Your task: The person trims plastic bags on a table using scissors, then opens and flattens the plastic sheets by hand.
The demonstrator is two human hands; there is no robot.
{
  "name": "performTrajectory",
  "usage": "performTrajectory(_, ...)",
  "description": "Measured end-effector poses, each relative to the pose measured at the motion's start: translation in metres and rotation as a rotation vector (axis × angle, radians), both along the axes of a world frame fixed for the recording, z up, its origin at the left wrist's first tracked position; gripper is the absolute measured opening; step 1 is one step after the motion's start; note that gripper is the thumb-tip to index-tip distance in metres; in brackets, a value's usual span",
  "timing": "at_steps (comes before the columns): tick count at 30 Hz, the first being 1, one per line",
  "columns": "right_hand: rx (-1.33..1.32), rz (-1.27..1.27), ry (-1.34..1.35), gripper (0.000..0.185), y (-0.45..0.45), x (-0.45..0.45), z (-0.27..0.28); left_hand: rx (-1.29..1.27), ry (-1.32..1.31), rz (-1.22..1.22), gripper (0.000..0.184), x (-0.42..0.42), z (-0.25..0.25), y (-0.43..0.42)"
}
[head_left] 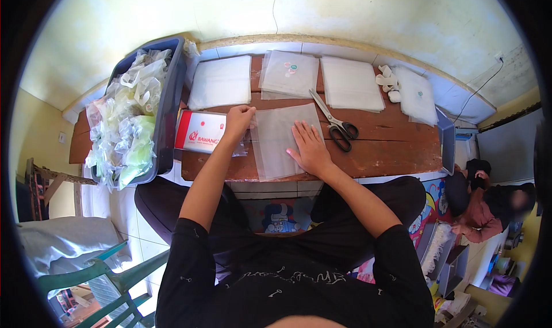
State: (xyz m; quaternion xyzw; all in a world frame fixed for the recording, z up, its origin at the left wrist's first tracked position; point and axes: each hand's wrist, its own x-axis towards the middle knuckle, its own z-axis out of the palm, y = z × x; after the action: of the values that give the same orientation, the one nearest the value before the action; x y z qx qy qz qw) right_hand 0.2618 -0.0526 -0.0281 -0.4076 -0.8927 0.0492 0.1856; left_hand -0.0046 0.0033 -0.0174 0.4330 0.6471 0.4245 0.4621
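A clear plastic bag (273,144) lies flat on the wooden table in front of me. My right hand (310,147) rests on it with the palm down and the fingers spread. At the upper left edge of the bag, my left hand (240,121) is closed in a pinch on it. Under the left wrist is a red and white pack marked BAWANG (198,133), partly covered by my forearm. Black-handled scissors (340,133) lie just right of my right hand, blades partly open.
Along the back of the table (397,150) lie several plastic bag stacks (352,83). White rolled strips (388,81) sit beside the right stack. A dark bin (164,106) overflows with crumpled bags (138,98) at left. A person (489,207) sits at the right near grey trays (452,270).
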Motion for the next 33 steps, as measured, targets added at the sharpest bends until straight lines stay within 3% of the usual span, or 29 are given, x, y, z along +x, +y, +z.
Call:
performTrajectory(8, 0.021, -0.010, 0.006, 0.066, 0.002, 0.000, -0.003, -0.069, -0.142, 0.016, 0.026, 0.002, 0.005, 0.000)
performTrajectory(18, 0.008, -0.023, -0.011, 0.067, 0.003, -0.002, -0.003, -0.094, -0.109, -0.001, 0.028, 0.001, 0.008, 0.000)
performTrajectory(33, -0.002, -0.040, -0.028, 0.068, 0.003, -0.003, -0.004, -0.042, -0.111, -0.039, 0.016, -0.002, -0.006, 0.004)
